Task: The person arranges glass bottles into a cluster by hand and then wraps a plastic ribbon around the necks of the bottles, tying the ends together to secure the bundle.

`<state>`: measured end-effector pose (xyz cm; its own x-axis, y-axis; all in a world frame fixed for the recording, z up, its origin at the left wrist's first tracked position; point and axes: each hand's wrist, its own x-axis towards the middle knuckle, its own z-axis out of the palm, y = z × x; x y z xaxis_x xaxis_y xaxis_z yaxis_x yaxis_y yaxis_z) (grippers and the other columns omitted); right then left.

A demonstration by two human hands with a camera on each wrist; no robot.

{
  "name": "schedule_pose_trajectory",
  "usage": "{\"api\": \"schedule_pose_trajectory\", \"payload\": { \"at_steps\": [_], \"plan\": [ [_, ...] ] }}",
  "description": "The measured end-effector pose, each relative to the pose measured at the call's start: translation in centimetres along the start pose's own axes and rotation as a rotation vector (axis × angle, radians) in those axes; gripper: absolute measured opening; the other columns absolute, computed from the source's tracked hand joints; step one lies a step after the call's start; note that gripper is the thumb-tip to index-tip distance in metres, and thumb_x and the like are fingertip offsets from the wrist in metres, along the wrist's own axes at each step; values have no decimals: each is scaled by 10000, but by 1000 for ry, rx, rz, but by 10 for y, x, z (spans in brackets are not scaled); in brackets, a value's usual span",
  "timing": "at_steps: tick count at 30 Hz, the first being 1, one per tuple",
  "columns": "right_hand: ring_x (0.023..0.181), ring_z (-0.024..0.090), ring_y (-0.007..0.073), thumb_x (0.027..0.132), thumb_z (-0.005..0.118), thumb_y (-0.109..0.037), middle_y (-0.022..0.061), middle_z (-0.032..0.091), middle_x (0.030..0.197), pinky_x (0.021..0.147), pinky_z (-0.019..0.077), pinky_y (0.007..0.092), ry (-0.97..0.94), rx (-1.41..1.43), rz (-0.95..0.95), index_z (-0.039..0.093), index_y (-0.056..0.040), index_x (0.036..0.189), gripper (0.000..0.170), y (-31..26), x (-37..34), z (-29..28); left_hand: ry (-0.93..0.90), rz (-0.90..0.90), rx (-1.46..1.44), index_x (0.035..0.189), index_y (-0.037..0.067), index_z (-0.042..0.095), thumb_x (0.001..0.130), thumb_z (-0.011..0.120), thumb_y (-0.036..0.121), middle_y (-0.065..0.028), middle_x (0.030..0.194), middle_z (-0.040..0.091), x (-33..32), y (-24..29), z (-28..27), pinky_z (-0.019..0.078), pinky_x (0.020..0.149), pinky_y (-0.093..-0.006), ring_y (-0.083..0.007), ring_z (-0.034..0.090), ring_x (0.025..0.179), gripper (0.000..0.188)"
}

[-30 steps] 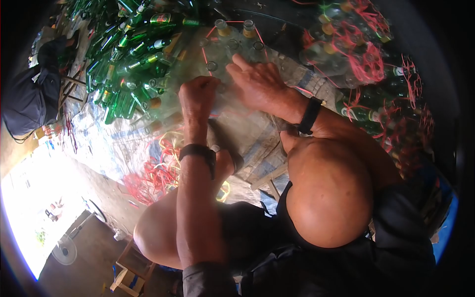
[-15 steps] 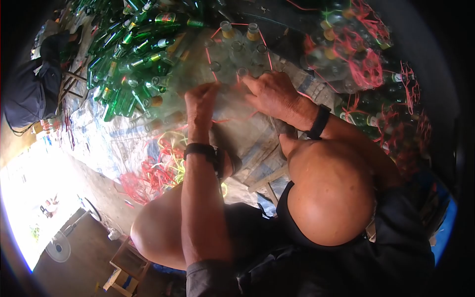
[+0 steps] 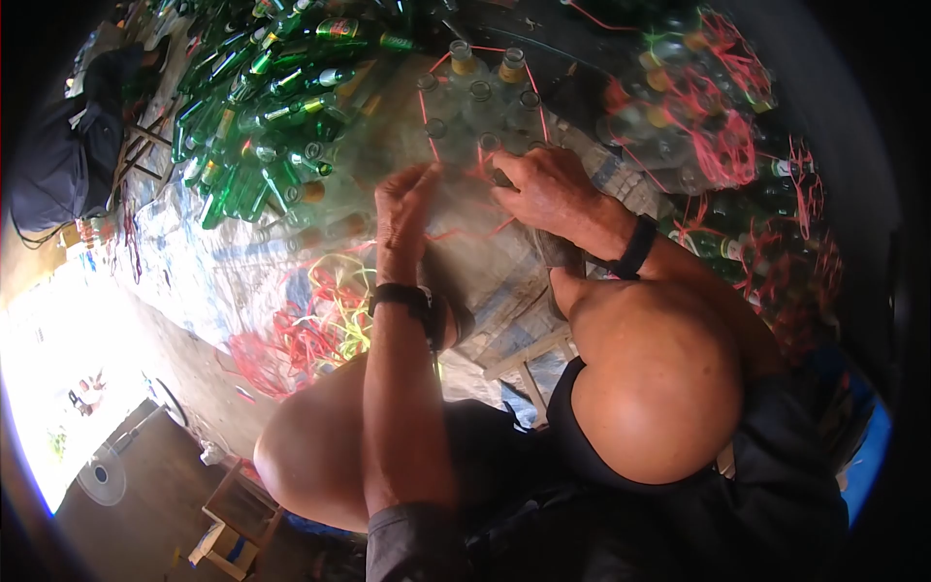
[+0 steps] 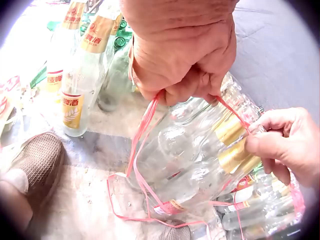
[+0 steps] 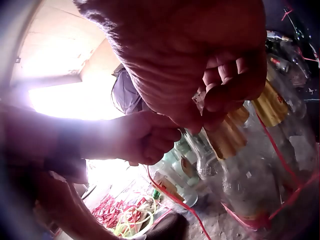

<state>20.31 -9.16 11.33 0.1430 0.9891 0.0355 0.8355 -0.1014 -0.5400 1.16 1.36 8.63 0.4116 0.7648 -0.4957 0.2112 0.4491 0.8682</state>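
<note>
Clear glass bottles [image 3: 480,112] stand bunched upright, with pink string [image 3: 542,104] running round their necks. My left hand [image 3: 402,199] is curled round the string at the near left of the bunch; in the left wrist view, string [image 4: 143,135] hangs from this left hand [image 4: 182,55]. On the near right, my right hand [image 3: 553,189] pinches the string between thumb and fingertips beside a bottle neck, and the left wrist view shows this right hand [image 4: 285,145] by the gold neck labels [image 4: 235,158].
Green bottles [image 3: 262,116] lie piled at the left. Tied bundles with pink string [image 3: 722,145] stand at the right. Loose pink and yellow string [image 3: 301,335] lies near my left knee. A dark bag [image 3: 58,179] hangs at the far left; a fan [image 3: 102,475] stands lower left.
My right hand has moved down from above the bottles to the near bottle neck and now pinches string there. The left hand stays curled on the string. The whole view has shifted slightly.
</note>
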Motion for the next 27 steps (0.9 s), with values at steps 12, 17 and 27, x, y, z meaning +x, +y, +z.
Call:
{"api": "schedule_pose_trajectory", "payload": {
  "at_steps": [12, 17, 27],
  "plan": [
    [936, 589, 260, 798, 656, -55, 32, 615, 950, 814, 501, 361, 91, -112, -386, 722, -110, 916, 146, -2, 45, -27, -52, -63, -56, 1088, 23, 750, 961, 726, 202, 101, 686, 508, 4, -3, -11, 253, 484, -209, -6, 363, 541, 221],
    [937, 605, 265, 788, 654, -40, 40, 646, 928, 881, 478, 392, -111, -113, -422, 747, -123, 960, 212, 7, 64, 0, -18, 28, -5, 1078, 5, 760, 944, 746, 203, 69, 759, 618, 8, -15, -12, 363, 548, -210, -18, 481, 608, 240],
    [735, 672, 206, 834, 500, 19, 124, 659, 934, 682, 541, 352, -545, 402, 4, 710, 12, 1098, 337, 10, 84, 16, 4, 18, 10, 1002, -8, 785, 907, 782, 204, 32, 835, 692, 24, -26, -10, 456, 675, -234, -58, 571, 733, 232]
  ]
}}
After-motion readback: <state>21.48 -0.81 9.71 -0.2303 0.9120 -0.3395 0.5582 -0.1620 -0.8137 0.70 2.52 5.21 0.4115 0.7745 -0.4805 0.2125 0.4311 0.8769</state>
